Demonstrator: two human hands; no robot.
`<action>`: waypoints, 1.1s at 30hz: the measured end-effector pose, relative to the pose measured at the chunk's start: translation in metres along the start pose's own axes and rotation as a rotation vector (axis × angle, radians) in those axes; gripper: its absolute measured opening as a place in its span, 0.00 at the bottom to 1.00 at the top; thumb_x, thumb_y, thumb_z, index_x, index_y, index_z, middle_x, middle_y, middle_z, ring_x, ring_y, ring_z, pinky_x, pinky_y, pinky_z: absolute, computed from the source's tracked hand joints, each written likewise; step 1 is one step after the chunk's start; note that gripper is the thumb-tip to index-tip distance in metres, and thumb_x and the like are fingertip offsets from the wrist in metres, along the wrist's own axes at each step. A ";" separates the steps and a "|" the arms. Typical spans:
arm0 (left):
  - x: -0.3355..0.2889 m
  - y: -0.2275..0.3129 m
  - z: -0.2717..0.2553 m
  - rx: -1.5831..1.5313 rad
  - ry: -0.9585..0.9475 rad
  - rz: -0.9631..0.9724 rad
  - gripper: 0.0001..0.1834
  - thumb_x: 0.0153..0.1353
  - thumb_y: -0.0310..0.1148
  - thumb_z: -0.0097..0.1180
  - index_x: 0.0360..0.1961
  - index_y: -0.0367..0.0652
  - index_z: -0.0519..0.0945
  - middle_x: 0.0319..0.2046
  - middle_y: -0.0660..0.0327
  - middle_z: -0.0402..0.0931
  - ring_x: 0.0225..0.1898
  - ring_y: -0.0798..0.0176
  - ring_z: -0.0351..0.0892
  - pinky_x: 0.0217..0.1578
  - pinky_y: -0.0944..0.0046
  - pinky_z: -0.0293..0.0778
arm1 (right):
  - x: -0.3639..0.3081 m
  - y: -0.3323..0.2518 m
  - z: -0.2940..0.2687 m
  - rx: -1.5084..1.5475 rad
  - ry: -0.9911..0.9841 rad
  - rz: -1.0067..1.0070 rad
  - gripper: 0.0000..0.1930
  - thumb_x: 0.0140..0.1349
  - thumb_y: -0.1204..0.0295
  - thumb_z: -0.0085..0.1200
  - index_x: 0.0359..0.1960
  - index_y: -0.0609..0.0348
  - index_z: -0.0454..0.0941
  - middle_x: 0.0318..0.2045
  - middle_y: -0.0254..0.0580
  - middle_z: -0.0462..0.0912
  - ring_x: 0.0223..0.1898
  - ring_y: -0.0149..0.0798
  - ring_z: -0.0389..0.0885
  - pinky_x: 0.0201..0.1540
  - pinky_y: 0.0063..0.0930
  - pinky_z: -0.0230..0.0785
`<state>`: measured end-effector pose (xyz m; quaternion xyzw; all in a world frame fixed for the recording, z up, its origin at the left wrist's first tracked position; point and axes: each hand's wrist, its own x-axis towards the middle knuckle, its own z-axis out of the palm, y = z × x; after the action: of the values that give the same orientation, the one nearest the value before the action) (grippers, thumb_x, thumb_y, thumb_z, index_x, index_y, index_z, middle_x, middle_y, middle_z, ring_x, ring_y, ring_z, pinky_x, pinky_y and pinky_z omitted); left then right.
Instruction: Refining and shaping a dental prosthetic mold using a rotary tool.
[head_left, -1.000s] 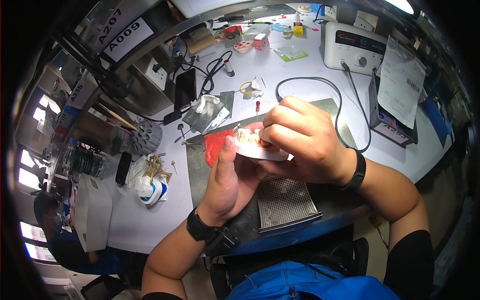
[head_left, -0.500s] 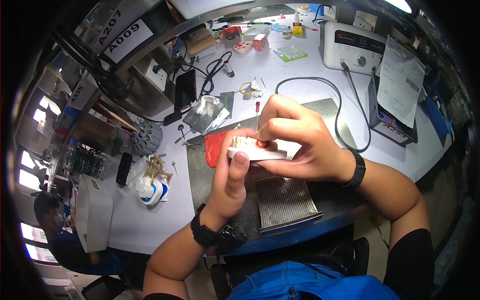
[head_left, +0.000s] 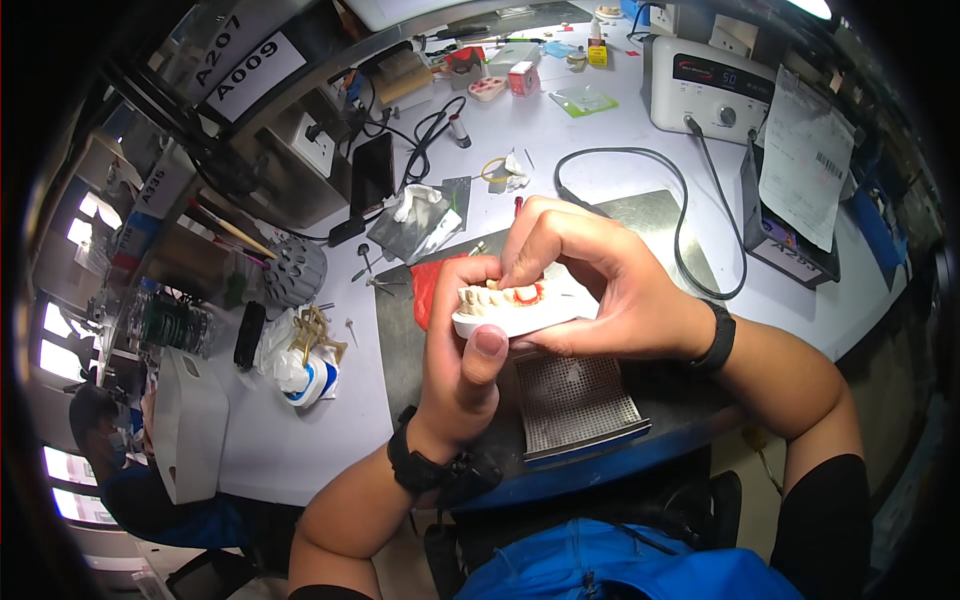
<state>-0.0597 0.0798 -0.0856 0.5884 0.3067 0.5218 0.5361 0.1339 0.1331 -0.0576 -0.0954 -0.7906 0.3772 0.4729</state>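
Observation:
My left hand (head_left: 462, 350) is closed round a white dental model (head_left: 500, 318) with a row of cream teeth, its thumb against the front of the base. Red colour rings one spot on the tooth row (head_left: 525, 294). My right hand (head_left: 605, 280) grips the same model from the right, thumb along the base. Its bent fingertips press at the far side of the teeth; whether they pinch a small piece there is hidden. A red-tipped thin tool (head_left: 518, 206) shows just behind these fingers; I cannot tell whether it is held.
Below the hands are a grey metal plate (head_left: 400, 350) and a perforated metal tray (head_left: 580, 405). A red sheet (head_left: 428, 292) lies left of the model. A white control unit (head_left: 705, 90) with a cable stands back right; a phone (head_left: 374, 172) and a grey tool holder (head_left: 297, 270) are left.
The model has tilted, showing more of the tooth tops and the red ring. My right fingers have shifted left and over to the far side of the teeth. Less of the red-tipped tool shows.

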 end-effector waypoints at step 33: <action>-0.012 0.005 0.000 0.191 0.029 0.162 0.47 0.60 0.74 0.52 0.50 0.31 0.70 0.40 0.55 0.75 0.39 0.68 0.75 0.40 0.67 0.72 | -0.003 -0.018 0.011 0.287 0.003 0.010 0.22 0.54 0.80 0.74 0.44 0.60 0.71 0.42 0.43 0.78 0.44 0.34 0.77 0.52 0.30 0.69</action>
<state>-0.0634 0.0678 -0.0845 0.6521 0.3142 0.5403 0.4291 0.1304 0.1136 -0.0503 -0.0311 -0.7273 0.4886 0.4810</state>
